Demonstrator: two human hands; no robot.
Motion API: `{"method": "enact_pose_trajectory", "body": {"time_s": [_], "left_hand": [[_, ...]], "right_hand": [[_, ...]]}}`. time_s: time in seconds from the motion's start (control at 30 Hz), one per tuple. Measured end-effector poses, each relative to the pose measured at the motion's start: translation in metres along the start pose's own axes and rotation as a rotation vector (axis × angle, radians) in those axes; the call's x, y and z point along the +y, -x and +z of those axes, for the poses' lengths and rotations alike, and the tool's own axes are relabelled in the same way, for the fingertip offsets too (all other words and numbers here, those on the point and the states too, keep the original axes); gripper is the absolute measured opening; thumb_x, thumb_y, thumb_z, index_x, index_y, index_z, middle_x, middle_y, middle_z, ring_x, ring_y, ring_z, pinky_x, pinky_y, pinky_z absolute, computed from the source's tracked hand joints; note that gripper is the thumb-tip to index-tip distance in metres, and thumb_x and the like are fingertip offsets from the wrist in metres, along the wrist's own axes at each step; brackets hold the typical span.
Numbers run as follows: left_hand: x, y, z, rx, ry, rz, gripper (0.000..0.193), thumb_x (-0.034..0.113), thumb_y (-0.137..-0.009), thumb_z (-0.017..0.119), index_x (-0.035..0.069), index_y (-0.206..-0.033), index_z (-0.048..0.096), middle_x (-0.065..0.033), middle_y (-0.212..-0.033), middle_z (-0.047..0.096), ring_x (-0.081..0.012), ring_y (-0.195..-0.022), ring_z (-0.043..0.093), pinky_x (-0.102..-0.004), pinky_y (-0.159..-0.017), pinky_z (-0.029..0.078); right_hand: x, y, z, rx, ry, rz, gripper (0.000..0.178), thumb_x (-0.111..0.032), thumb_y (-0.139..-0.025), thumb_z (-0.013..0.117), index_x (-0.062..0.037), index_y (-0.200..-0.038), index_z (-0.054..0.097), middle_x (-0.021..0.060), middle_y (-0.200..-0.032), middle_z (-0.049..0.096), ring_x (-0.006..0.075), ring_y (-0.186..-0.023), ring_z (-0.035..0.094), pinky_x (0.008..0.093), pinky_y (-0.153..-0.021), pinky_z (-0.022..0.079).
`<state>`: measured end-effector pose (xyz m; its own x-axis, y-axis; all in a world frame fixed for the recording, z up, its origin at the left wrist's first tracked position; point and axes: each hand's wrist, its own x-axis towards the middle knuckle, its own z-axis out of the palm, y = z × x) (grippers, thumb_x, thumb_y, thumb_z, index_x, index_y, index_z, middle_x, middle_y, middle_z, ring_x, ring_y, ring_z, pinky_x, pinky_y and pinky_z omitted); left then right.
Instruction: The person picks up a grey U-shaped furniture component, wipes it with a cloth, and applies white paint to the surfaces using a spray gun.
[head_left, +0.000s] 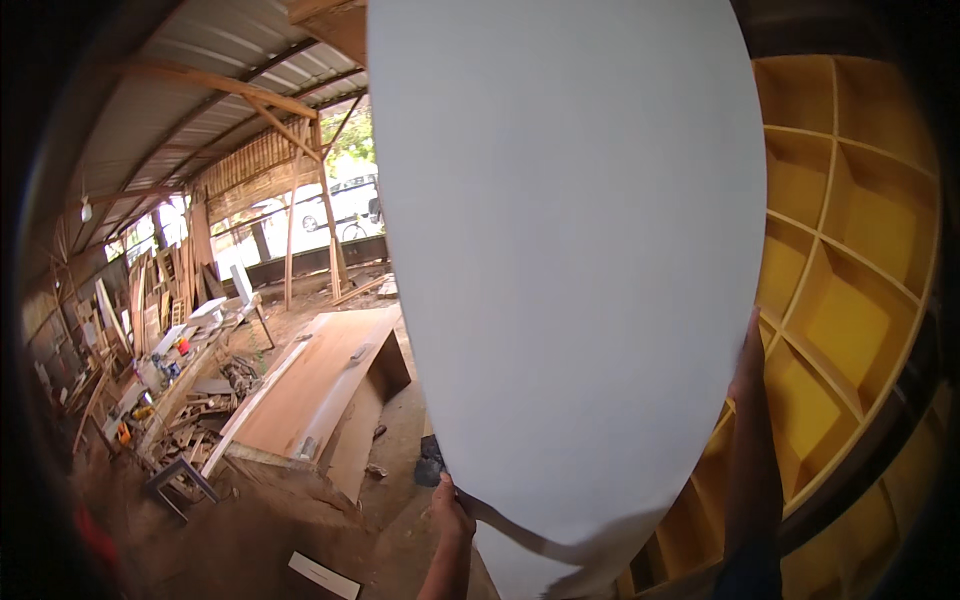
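I have the tall white panel (580,250) directly in front of me, its long axis running up and down between my hands. My left hand (453,512) is closed around its left edge, low down; my right hand (745,365) lies along the right edge, higher and nearer the yellow compartmented shelving (880,220), but I cannot tell how far its fingers curl.

Under my left fingers (446,484), the board (570,250) shows a smooth, matt, painted-looking face. Past its right edge, the shelf (882,225) looks like wood, its compartments smooth with a faint sheen. Toward the floor's left edge, rough wood scraps (205,432) litter dusty earth; the box (305,375) has a smooth wooden top. Overhead, the roof (225,40) is ridged metal.
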<state>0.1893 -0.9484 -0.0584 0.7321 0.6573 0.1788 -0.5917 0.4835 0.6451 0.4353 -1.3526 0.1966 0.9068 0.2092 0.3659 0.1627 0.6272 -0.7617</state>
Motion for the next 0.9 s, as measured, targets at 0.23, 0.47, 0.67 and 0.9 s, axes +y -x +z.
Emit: {"method": "enact_pose_trajectory", "body": {"time_s": [0.23, 0.47, 0.67, 0.9], "left_hand": [[-0.029, -0.015, -0.049, 0.042, -0.07, -0.04, 0.065, 0.053, -0.102, 0.055, -0.005, -0.134, 0.056, -0.0158, -0.131, 0.064, -0.0291, -0.121, 0.061, -0.0453, -0.107, 0.046], [-0.03, -0.016, -0.059, 0.036, -0.081, -0.029, 0.065, 0.052, -0.101, 0.057, -0.004, -0.133, 0.057, -0.015, -0.131, 0.065, -0.0294, -0.122, 0.061, -0.0462, -0.107, 0.046], [-0.034, -0.025, -0.061, 0.017, -0.057, -0.037, 0.064, 0.051, -0.102, 0.056, -0.004, -0.133, 0.057, -0.0149, -0.132, 0.064, -0.0288, -0.121, 0.061, -0.045, -0.106, 0.047], [-0.029, -0.028, -0.05, 0.078, -0.015, -0.047, 0.051, 0.044, -0.106, 0.053, -0.003, -0.124, 0.064, -0.0112, -0.121, 0.069, -0.0215, -0.112, 0.064, -0.039, -0.102, 0.049]], "right_hand": [[0.035, -0.01, -0.018, -0.2, -0.089, -0.055, 0.076, -0.065, -0.104, 0.039, -0.009, -0.155, 0.038, 0.0072, -0.154, 0.046, 0.0256, -0.14, 0.044, 0.0427, -0.115, 0.038], [0.05, -0.006, -0.012, -0.22, -0.05, -0.131, 0.072, -0.061, -0.105, 0.039, -0.0066, -0.152, 0.043, 0.0067, -0.148, 0.051, 0.0236, -0.135, 0.049, 0.0406, -0.115, 0.039], [0.055, -0.014, -0.019, -0.217, -0.024, -0.13, 0.071, -0.06, -0.106, 0.04, -0.0065, -0.152, 0.042, 0.0067, -0.148, 0.051, 0.0227, -0.136, 0.049, 0.0404, -0.114, 0.04], [0.059, -0.015, -0.002, -0.339, 0.202, -0.334, 0.083, -0.069, -0.101, 0.039, -0.0074, -0.157, 0.036, 0.0096, -0.156, 0.042, 0.027, -0.141, 0.042, 0.0433, -0.117, 0.035]]}}
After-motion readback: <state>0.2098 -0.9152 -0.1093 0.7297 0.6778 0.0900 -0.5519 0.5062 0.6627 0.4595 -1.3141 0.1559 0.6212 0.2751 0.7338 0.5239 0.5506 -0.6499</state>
